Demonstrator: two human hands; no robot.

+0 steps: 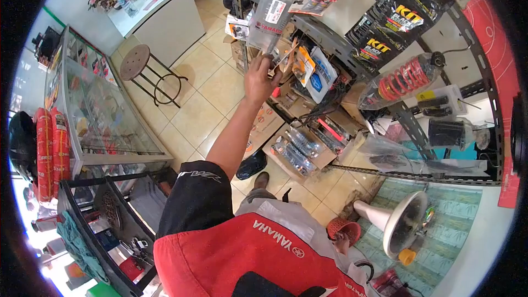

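My left hand (260, 78) reaches up and forward to the crowded shelf. Its fingers are curled closed at the lower end of a long clear plastic bag (268, 33) with a white label; what lies in the fingers is hidden. Just right of it are small packets, one orange and black (302, 66), another blue and white (320, 77). Low at my right side, my right hand (341, 242) grips the rim of a red perforated plastic basket (352, 230). The basket's inside is mostly hidden.
Cardboard boxes (313, 157) of bagged parts stand below the shelf. A wrapped red spring shock absorber (404, 83) hangs on the metal rack at right. Below it is a white pedestal washbasin (404, 231). A round stool (135, 62) and a glass display case (99, 104) stand left.
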